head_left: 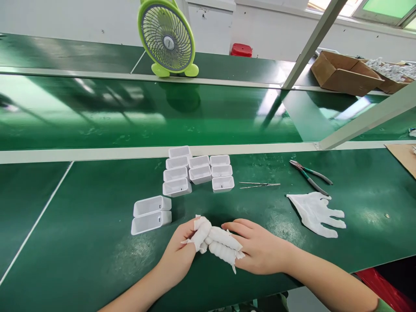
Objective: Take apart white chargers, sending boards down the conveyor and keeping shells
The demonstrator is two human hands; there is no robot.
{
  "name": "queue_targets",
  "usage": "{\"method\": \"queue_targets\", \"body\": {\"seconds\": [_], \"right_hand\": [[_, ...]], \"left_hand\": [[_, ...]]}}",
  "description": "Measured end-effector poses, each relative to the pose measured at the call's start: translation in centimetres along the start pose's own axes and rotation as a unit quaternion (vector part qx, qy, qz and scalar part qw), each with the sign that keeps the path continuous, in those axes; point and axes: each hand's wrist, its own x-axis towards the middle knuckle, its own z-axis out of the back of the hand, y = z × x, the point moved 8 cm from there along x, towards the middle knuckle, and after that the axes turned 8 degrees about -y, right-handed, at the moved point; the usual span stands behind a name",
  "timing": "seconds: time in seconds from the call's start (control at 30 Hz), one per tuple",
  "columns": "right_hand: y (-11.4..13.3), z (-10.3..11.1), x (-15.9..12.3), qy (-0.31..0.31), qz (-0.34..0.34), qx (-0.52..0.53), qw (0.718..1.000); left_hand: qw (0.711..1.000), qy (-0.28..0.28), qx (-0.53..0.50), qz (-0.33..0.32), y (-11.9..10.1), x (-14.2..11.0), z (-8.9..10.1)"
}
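Note:
My left hand (180, 251) and my right hand (260, 247) meet near the front of the green table. White cloth finger covers (224, 250) with frayed edges wrap the thumb and a finger of each hand. The covered fingertips press together, so anything small between them is hidden. On the right hand, the other fingers are bare and bent. Left of the hands stand two white plastic boxes (151, 222). Beyond the hands, several more small white boxes (199, 174) sit in rows. Tweezers (260, 185) lie to the right of these rows.
Green-handled cutting pliers (308, 174) and a flat white glove (316, 213) lie on the right. A pale rail (97, 154) borders the table's far side, with a slanted post (364, 119) rising from it. Farther back are a green fan (168, 41) and a cardboard box (346, 71).

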Motion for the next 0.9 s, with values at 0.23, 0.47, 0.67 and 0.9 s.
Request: {"method": "queue_targets", "body": {"seconds": [0.23,0.47,0.67,0.9], "right_hand": [[-0.4,0.3,0.2,-0.013,-0.018,0.007,1.000],[0.1,0.5,0.2,-0.014,0.008,-0.014,1.000],[0.1,0.1,0.2,0.005,0.016,-0.011,1.000],[0.1,-0.3,-0.1,0.026,0.007,-0.007,1.000]], "left_hand": [[0.995,0.010,-0.091,0.042,1.4,-0.2,0.3],[0.994,-0.018,-0.039,0.099,0.6,0.0,-0.3],[0.996,-0.018,-0.009,0.085,-0.1,0.1,-0.6],[0.998,-0.005,-0.041,0.052,0.6,-0.1,0.0]]}}
